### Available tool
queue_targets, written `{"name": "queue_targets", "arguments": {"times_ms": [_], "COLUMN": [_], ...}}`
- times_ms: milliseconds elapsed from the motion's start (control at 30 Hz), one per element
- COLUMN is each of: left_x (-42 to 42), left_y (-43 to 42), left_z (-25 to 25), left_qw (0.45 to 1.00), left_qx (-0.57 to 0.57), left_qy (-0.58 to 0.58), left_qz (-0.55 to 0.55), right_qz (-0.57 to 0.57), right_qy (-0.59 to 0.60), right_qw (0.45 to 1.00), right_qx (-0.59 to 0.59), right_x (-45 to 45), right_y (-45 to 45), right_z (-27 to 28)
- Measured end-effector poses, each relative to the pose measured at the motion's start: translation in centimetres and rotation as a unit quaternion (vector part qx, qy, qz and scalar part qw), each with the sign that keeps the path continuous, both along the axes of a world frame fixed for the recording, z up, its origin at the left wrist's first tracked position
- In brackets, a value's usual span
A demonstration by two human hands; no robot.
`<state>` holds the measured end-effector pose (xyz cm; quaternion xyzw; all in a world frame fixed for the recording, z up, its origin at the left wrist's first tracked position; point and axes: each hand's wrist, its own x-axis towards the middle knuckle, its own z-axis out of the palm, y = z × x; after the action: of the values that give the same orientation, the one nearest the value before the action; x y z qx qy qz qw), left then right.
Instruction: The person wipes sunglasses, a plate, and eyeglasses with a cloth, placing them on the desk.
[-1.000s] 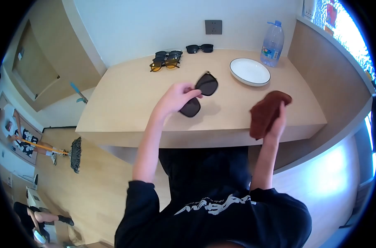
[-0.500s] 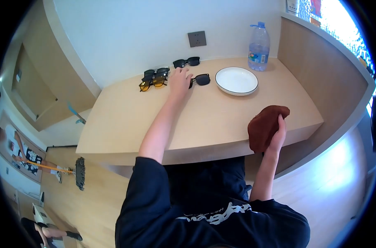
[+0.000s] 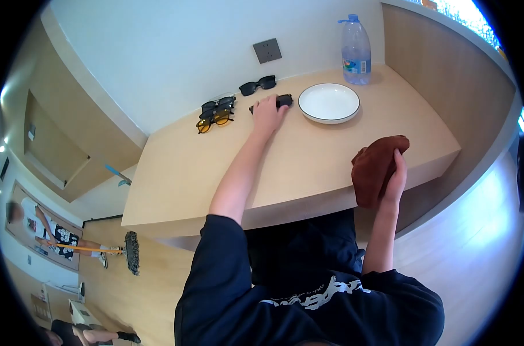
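My left hand (image 3: 267, 115) reaches over the table and has its fingers closed on a pair of dark sunglasses (image 3: 284, 101), hiding their middle. To its left lie glasses with yellow lenses (image 3: 221, 117), close against another dark pair (image 3: 218, 104). More black sunglasses (image 3: 258, 86) rest behind the hand, near the wall. My right hand (image 3: 395, 179) grips a reddish-brown cloth (image 3: 378, 170) above the table's front edge; folds hide whether it is a flat cloth or a pouch.
A white plate (image 3: 329, 104) with a dark rim sits right of the left hand. Behind it stands a large water bottle (image 3: 356, 55). A curved wooden partition (image 3: 440, 69) bounds the table's right side. At far left a person (image 3: 57, 233) holds a mop (image 3: 132, 254).
My left hand has moved slightly right and closed on the dark sunglasses, which are now turned under the fingers. The right hand still holds the brown cloth. The camera view has shifted.
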<state>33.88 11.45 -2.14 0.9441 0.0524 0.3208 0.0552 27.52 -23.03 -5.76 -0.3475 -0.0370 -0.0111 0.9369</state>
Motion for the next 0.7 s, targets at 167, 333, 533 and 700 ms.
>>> {"name": "queue_targets", "arguments": {"times_ms": [167, 333, 533, 700], "left_x": [3.5, 5.8, 7.8, 7.5], "left_y": [2.8, 4.9, 6.8, 6.6], "left_z": [-0.9, -0.9, -0.9, -0.8], "left_qw": [0.996, 0.997, 0.995, 0.997], "left_qx": [-0.063, -0.035, -0.045, -0.023], "left_qy": [-0.049, -0.040, -0.028, -0.058], "left_qz": [0.032, 0.064, 0.084, 0.049], "right_qz": [0.006, 0.016, 0.059, 0.108], "right_qy": [-0.006, 0.027, -0.009, -0.010], "right_qw": [0.999, 0.999, 0.998, 0.987], "right_qx": [-0.038, -0.034, -0.025, 0.116], "right_x": [0.9, -0.1, -0.3, -1.1], "right_y": [-0.7, -0.6, -0.7, -0.6], "right_z": [-1.5, 0.1, 1.0, 1.0]}}
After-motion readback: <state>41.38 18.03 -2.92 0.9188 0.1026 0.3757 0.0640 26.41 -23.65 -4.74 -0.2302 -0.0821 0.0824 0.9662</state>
